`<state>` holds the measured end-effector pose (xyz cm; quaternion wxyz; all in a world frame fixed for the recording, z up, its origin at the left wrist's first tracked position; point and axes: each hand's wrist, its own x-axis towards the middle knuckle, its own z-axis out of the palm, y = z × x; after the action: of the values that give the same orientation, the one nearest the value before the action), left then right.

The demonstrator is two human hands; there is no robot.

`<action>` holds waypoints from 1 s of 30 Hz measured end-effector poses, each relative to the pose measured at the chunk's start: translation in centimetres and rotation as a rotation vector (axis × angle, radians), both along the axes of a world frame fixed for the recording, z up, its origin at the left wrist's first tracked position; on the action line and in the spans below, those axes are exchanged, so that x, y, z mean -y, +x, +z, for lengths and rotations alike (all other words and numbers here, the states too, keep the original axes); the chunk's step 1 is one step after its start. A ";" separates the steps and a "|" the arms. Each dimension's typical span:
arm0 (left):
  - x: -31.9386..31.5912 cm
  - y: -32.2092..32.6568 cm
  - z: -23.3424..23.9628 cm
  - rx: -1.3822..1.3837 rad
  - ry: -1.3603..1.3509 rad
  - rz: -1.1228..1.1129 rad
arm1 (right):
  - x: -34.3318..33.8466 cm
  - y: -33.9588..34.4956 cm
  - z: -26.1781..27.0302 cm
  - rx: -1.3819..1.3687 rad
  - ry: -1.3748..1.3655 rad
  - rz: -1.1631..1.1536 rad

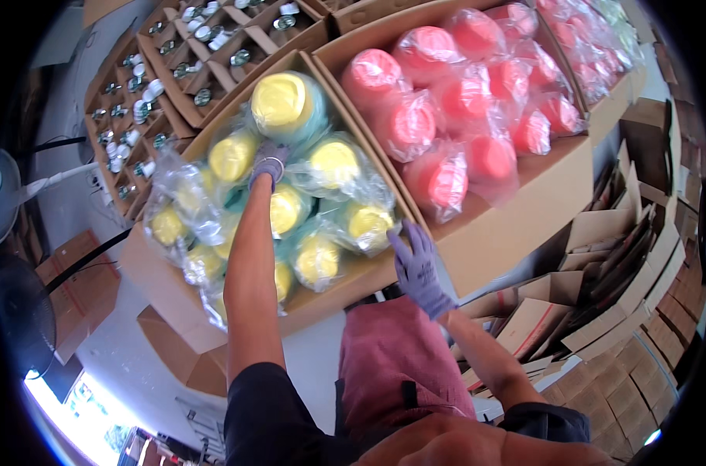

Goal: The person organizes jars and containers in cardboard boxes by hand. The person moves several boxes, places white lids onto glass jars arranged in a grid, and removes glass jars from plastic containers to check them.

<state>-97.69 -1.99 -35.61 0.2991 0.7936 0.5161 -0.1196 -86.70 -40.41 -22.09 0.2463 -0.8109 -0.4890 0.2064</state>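
Observation:
My left hand [270, 160], in a grey-purple work glove, reaches into a cardboard box [382, 265] of plastic-wrapped containers with yellow ends. Its fingers are hidden against the side of a large wrapped yellow-ended container [280, 102], which stands higher than those around it; whether they grip it is not clear. My right hand [417, 262], gloved alike, has its fingers apart at the box's near right corner, beside a wrapped yellow-ended container [370, 224]. Clear plastic film [192, 192] bunches over the containers at the left.
To the right stands a carton [521, 215] of wrapped pink-red containers [414, 125]. Divided cartons [236, 90] with white-capped glass bottles are at the upper left. Flattened cardboard [597, 291] fills the right side. Two fans [24, 314] stand at the far left.

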 end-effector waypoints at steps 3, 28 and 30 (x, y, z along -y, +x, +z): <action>2.3 2.8 -1.3 -0.234 -0.019 -0.356 | 6.0 0.1 0.2 -0.039 -0.056 -0.036; 50.7 4.5 23.0 -0.324 -0.528 -0.572 | 65.7 -7.6 13.3 -1.147 -0.947 -1.256; 50.5 11.8 21.5 -0.074 0.063 -1.515 | 67.7 -3.2 15.6 -1.160 -0.849 -1.437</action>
<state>-85.89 -52.48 -14.11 0.0948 0.9348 -0.1572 -0.3042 -89.93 -108.06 -6.47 0.2030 -0.7082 0.4229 0.5277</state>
